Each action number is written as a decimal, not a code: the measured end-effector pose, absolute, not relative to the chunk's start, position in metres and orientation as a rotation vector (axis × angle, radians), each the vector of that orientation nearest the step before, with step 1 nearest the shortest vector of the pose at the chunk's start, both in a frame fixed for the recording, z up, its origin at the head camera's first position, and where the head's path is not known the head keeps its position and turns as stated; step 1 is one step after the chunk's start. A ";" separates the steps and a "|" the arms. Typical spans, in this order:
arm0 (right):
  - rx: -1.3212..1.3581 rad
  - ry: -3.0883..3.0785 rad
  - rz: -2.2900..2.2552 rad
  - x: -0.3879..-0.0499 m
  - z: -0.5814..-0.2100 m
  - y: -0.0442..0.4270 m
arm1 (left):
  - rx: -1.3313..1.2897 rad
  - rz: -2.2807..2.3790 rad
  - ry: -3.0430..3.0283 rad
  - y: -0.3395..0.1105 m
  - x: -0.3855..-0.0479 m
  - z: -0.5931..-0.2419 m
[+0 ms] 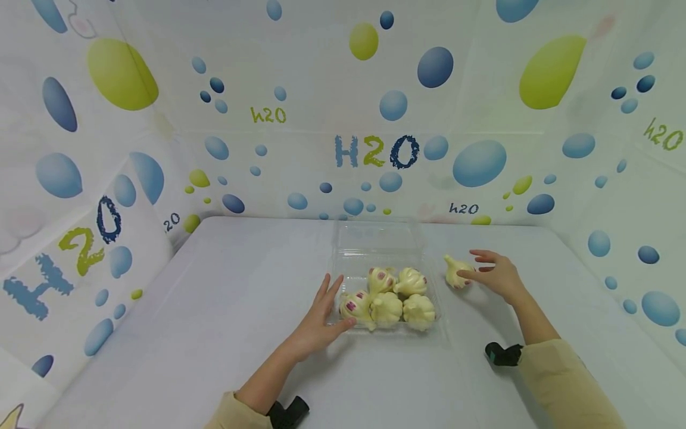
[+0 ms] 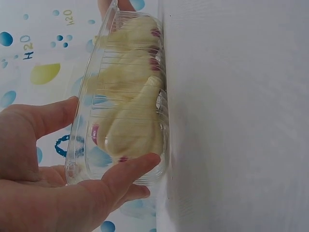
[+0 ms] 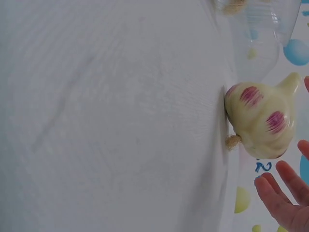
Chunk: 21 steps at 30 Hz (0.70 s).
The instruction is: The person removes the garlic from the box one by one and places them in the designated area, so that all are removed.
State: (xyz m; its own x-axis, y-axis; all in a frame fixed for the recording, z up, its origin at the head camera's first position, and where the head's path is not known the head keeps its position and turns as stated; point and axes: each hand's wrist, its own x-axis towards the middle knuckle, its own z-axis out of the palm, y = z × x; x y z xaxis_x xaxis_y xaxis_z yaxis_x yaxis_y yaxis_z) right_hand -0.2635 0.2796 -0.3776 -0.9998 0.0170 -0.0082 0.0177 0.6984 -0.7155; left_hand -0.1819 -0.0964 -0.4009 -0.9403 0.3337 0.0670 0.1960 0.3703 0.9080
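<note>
A clear plastic clamshell box (image 1: 343,268) sits on the table with several pale garlic bulbs (image 1: 386,308) inside. My left hand (image 1: 316,325) is spread round the box's near left corner. Its thumb (image 2: 130,174) rests against the front wall, and its other fingers lie along the left side. To the right of the box, a single garlic bulb (image 3: 263,118) with purple patches lies on the table. My right hand (image 1: 495,277) is beside that bulb, fingers extended. In the right wrist view a gap separates the visible fingertips (image 3: 265,186) from the bulb.
The box's transparent lid (image 1: 377,237) is folded back toward the wall. A white cloth covers the table (image 1: 241,268). Printed sheeting (image 1: 321,71) with blue and green spots surrounds it at the back and sides. Black devices (image 1: 502,354) are worn at both wrists.
</note>
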 end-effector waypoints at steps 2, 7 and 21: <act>0.029 2.915 -1.218 -0.262 -0.376 0.280 | 0.480 1.623 2.491 -0.096 -0.182 -0.401; 0.039 2.967 -1.257 -0.258 -0.371 0.280 | 0.474 1.619 2.488 -0.097 -0.182 -0.399; -0.047 2.991 -1.318 -0.248 -0.352 0.269 | 0.484 1.638 2.480 -0.099 -0.180 -0.400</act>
State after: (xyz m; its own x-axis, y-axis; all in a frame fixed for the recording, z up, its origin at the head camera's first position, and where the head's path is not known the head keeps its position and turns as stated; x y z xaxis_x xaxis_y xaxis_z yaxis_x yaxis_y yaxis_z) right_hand -0.2483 0.2686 -0.3525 -0.9916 0.0250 0.1272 -0.0770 0.6758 -0.7330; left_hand -0.1797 -0.0989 -0.3996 -0.9400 0.3343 0.0676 0.1934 0.3591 0.9130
